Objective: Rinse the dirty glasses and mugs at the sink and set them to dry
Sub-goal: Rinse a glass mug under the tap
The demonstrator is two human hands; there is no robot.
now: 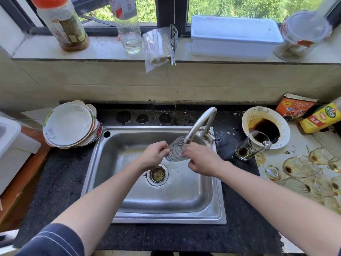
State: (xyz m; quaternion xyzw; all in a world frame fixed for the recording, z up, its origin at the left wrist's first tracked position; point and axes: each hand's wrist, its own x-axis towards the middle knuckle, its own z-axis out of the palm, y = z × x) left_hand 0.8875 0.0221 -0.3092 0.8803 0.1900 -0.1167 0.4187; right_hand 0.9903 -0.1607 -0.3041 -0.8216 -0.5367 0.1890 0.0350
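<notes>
A patterned glass tilts under the faucet spout above the steel sink, the left hand gripping one side, the right hand curled round the other; stained glasses lie on the counter at right.

Stacked plates, sauce-stained bowl, white box on windowsill, yellow bottle

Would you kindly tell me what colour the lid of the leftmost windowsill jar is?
The lid is orange-red; the head view shows it.
</notes>
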